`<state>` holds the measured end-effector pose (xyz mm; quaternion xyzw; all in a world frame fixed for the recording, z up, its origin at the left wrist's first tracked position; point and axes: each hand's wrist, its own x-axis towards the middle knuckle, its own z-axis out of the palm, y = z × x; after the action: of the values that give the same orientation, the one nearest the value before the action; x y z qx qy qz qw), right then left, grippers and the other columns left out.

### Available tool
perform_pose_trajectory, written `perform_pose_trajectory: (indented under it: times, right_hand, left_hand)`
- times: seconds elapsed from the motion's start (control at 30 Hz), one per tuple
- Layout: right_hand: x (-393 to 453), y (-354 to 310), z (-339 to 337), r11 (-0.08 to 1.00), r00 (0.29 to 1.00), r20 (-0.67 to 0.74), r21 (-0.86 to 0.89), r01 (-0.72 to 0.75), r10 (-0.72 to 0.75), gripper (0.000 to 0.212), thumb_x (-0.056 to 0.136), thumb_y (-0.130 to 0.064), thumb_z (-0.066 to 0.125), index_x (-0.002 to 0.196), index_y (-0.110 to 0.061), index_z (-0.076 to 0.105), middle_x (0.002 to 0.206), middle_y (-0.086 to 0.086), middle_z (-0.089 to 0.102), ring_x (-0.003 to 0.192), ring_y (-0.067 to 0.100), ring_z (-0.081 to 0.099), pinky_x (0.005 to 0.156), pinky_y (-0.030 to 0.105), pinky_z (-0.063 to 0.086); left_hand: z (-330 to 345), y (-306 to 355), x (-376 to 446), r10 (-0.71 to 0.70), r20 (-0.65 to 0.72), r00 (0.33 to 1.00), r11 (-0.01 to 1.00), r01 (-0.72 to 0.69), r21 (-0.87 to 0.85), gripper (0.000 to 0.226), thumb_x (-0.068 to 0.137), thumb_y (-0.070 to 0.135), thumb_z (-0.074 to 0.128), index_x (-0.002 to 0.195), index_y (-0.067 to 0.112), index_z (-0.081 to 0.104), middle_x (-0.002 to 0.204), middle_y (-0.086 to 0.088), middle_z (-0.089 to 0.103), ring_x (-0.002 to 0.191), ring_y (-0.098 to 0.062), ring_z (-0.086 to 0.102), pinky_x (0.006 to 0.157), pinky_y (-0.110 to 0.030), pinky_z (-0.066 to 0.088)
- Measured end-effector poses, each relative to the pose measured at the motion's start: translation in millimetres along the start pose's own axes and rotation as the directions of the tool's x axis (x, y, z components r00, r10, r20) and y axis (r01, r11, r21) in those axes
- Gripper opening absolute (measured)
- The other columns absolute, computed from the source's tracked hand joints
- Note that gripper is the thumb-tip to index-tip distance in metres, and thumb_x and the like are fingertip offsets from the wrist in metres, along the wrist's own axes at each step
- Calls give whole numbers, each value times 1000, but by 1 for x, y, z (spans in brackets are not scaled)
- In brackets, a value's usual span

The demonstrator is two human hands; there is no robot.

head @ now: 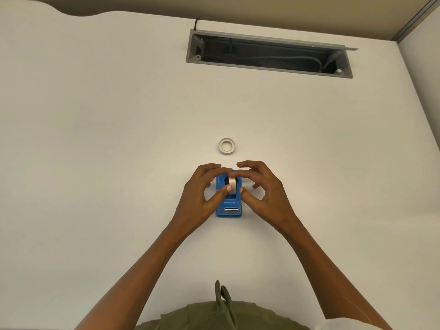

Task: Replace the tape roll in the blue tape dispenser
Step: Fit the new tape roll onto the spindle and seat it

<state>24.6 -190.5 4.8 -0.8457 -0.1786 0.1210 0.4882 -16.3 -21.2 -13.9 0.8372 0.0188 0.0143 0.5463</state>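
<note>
The blue tape dispenser (229,209) stands on the white table, its metal cutter facing me. A white tape roll (232,184) sits upright in its cradle. My left hand (201,198) pinches that roll, thumb on its near face and fingers over its far side. My right hand (264,194) curls around the dispenser's right side, its thumb tip against the roll's right edge and its fingers arched over the top. A second tape roll (227,146) lies flat on the table just beyond the dispenser, apart from both hands.
A grey cable tray recess (269,54) with cords inside is sunk into the far part of the table (119,139). A partition wall rises at the right edge. My olive-green clothing shows at the bottom.
</note>
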Motion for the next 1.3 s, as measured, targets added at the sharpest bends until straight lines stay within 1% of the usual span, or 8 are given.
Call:
perform_pose_trajectory:
  times: [0.1, 0.23, 0.47, 0.63, 0.83, 1.03, 1.13, 1.3]
  right_hand:
    - [2, 1, 1, 1000, 1000, 18, 11, -23, 23, 38, 78, -19, 57, 115, -22, 64, 127, -2, 53, 116, 8, 50, 78, 10, 42]
    - [5, 4, 3, 999, 998, 53, 1, -38, 38, 44, 75, -22, 59, 119, -20, 61, 123, -6, 52, 112, 9, 51, 74, 2, 39]
    - [8, 10, 5, 997, 998, 32, 42, -61, 60, 36, 80, -27, 67, 116, -25, 62, 120, -4, 57, 105, 5, 55, 70, 6, 42]
    - [13, 8, 6, 990, 995, 7, 102, -96, 96, 29, 80, -18, 71, 104, -33, 63, 109, -12, 59, 95, -6, 56, 66, 14, 45]
    - [20, 6, 10, 965, 980, 3, 177, -194, 196, 21, 78, -10, 69, 96, -20, 64, 100, -9, 61, 92, 6, 57, 69, 17, 46]
    - [27, 0, 9, 932, 957, 5, 227, -284, 290, 9, 80, -11, 66, 88, -15, 65, 98, 0, 65, 86, 11, 57, 72, 18, 46]
    - [30, -3, 9, 902, 941, 14, 280, -328, 338, 7, 81, -12, 65, 80, -18, 65, 92, -1, 66, 81, 11, 57, 70, 22, 45]
    - [34, -3, 9, 868, 921, 32, 325, -376, 387, 4, 84, -14, 64, 83, -17, 67, 91, 4, 68, 83, 16, 58, 68, 23, 46]
  left_hand:
    - [1, -1, 1, -8, 7, 1000, 1000, 8, -22, 39, 83, 36, 60, 119, 39, 47, 117, 21, 48, 110, 4, 49, 86, -13, 45]
    - [2, -3, 1, -29, 3, 1000, 998, 30, -62, 48, 82, 31, 66, 123, 38, 43, 119, 23, 48, 109, 9, 48, 84, -7, 43]
    - [1, 0, 2, 4, -7, 1000, 998, -5, -68, 43, 78, 36, 65, 112, 47, 41, 113, 26, 47, 106, 11, 48, 83, -7, 44]
    - [0, -7, 2, 24, 17, 1000, 998, -23, -58, 38, 78, 31, 64, 114, 27, 53, 115, 20, 49, 109, 2, 49, 85, -15, 47]
    - [-1, -9, 3, 31, 34, 999, 999, -29, -35, 38, 78, 32, 64, 114, 34, 51, 114, 27, 46, 107, 7, 48, 83, -11, 45]
    - [-1, -9, 3, 26, 21, 999, 998, -25, -50, 49, 78, 30, 67, 112, 54, 41, 114, 31, 47, 109, 8, 48, 82, -8, 44]
    - [0, -9, 2, 30, 24, 999, 998, -28, -59, 52, 78, 30, 68, 116, 49, 39, 117, 27, 47, 110, 8, 47, 84, -6, 42]
    - [2, -9, 1, 36, 21, 999, 998, -35, -51, 45, 79, 31, 66, 119, 32, 47, 118, 18, 50, 109, 4, 48, 85, -12, 45]
